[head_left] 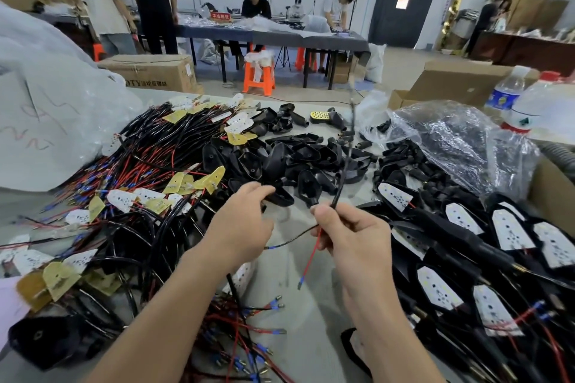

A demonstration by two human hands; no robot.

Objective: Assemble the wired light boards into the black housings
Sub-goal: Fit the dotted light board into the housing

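Centre frame, right hand (351, 242) grip pinched on a sleeved black cable (342, 174), red lead (311, 255) dangling. Left hand (239, 224) grip closing on a black housing (280, 196) from the pile. Best: keep leads together, feed them through the housing's hole first.

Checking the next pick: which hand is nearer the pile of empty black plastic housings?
Left. The left hand touches a housing at the pile's near edge; the right hand holds a black cable beside it.
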